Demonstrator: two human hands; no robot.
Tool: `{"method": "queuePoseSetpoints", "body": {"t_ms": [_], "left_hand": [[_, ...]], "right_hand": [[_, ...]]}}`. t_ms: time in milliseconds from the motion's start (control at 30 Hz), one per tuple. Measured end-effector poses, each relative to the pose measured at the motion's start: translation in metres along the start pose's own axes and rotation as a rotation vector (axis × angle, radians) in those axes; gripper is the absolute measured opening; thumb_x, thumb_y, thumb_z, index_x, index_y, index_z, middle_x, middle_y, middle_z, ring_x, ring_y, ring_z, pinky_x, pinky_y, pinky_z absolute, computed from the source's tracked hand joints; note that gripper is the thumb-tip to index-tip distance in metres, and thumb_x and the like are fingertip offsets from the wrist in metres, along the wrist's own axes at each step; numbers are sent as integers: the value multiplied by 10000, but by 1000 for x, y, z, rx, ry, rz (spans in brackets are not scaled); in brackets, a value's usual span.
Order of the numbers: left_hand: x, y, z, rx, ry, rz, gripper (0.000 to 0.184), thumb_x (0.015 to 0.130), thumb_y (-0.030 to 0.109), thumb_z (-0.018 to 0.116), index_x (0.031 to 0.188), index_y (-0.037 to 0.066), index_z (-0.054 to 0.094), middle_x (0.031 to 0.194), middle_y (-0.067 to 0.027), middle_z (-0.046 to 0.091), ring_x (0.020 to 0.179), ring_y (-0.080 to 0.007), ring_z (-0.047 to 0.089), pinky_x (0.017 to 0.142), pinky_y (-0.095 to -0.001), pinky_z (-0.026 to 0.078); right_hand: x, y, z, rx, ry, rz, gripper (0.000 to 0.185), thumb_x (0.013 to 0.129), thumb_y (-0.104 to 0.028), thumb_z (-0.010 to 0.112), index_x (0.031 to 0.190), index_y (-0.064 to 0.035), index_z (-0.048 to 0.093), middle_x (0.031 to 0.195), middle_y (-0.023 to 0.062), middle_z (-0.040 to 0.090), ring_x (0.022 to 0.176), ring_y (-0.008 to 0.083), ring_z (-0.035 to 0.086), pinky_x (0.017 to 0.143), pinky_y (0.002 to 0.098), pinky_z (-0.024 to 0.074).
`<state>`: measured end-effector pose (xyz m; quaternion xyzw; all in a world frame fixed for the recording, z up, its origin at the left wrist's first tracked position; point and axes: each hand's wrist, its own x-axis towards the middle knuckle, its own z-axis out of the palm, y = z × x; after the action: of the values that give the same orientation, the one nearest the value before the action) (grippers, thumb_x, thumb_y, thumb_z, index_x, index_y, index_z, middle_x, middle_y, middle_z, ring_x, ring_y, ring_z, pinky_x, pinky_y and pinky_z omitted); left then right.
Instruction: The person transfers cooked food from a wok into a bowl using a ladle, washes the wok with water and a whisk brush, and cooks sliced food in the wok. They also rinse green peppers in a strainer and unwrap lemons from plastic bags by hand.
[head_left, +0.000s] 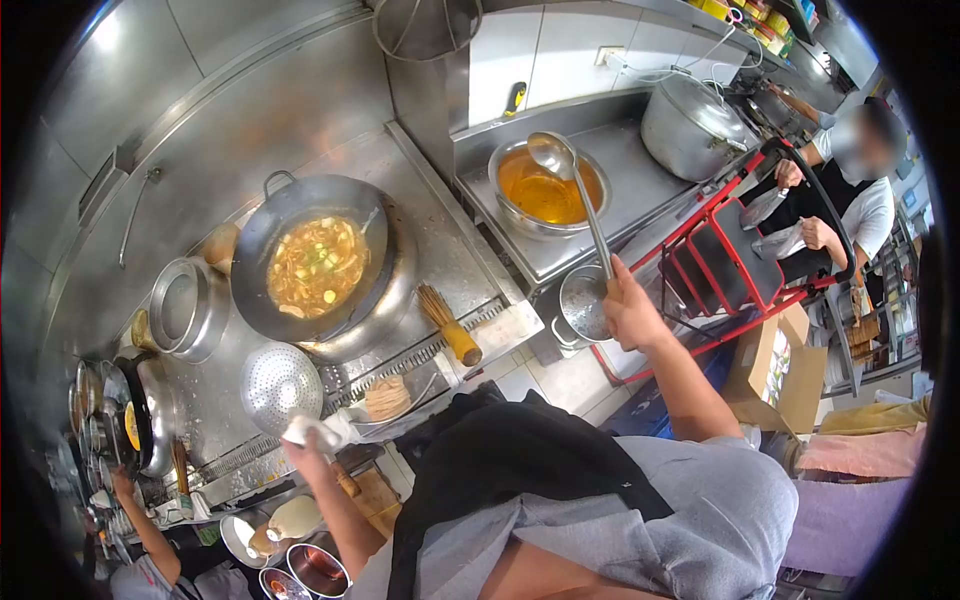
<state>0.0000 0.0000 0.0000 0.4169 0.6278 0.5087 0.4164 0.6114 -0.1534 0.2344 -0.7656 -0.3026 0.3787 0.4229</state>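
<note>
My right hand (630, 305) is closed around the handle of a long metal ladle (588, 205). The ladle's bowl is above the rim area of a steel bowl (500, 212) of orange-yellow oil (548, 192). My left hand (308, 452) grips a white cloth (338, 428) at the stove's front edge. Just beyond that cloth lies a round perforated skimmer (281, 388). A dark wok (250, 290) sits on the burner with a brothy dish (318, 265) of pale and green pieces in it.
A bamboo brush (452, 328) lies right of the wok; metal pans (188, 305) are stacked left. A lidded pot (690, 125) stands at the back right. One person (860, 210) is beside a red-framed cart (712, 260); another person's hand (122, 486) is at the lower left.
</note>
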Motion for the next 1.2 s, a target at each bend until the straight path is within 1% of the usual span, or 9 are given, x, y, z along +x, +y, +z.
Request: {"method": "queuePoseSetpoints", "body": {"t_ms": [100,233,367,433,600,700,967,1133,1200], "left_hand": [[-15,99,45,-364,-45,12,499,877,89,660,1334,15,473,1183,-97,606,1086,-234,589,936,-396,492],[-9,199,-11,-729,-96,194,806,862,437,689,1470,51,324,1346,-164,496,1238,-314,506,1086,-536,410],[46,192,-31,-910,-524,260,761,910,512,593,1458,44,349,1257,-148,567,1121,-304,580,918,-481,511],[74,140,-24,-908,-297,-222,515,941,418,594,1288,46,509,894,-112,646,720,-229,633,650,-339,546],[58,92,95,-712,-455,-570,395,1002,523,462,1161,181,576,838,2,638,676,-141,600,522,-287,458],[74,84,145,-715,-456,-704,517,1011,609,322,1211,181,531,1067,-54,643,989,-244,604,922,-506,459],[81,95,202,-698,-365,-852,545,949,634,486,1221,163,516,1097,-71,604,970,-286,598,894,-549,496],[118,48,243,-736,-345,-956,356,907,306,659,1209,161,540,1106,-89,616,967,-298,614,832,-557,499],[121,51,249,-659,-261,-924,234,903,208,610,1122,146,555,988,-88,637,858,-286,638,744,-510,532]], "right_hand": [[14,-24,-49,600,-98,69,838,862,18,553,1570,-120,128,812,52,486,534,111,452,437,283,415],[4,-2,-36,1206,-339,195,798,881,-18,537,1563,-118,135,882,95,526,537,120,475,446,281,430],[4,34,28,-594,237,-413,834,837,49,479,1570,-63,98,831,92,551,756,208,581,706,347,503],[-15,6,55,-330,144,-437,829,832,48,469,1574,-74,119,778,56,521,656,172,553,611,332,494],[-78,-97,138,25,-166,-123,806,857,70,492,1577,-103,175,721,-13,481,508,71,438,452,232,394],[-85,-101,173,4,-325,-157,803,863,100,504,1574,-138,215,736,-23,478,505,46,417,444,212,359],[-80,-78,257,-268,-287,-479,850,841,40,553,1578,-138,169,908,126,587,865,301,572,882,365,456],[-50,-23,282,-297,-225,-371,727,855,-45,580,1522,-76,295,1431,243,471,1340,365,457,1092,367,356],[-39,-5,277,-374,-161,-470,676,857,-92,589,1487,-65,346,1296,264,567,1209,392,563,1011,399,433]]}}
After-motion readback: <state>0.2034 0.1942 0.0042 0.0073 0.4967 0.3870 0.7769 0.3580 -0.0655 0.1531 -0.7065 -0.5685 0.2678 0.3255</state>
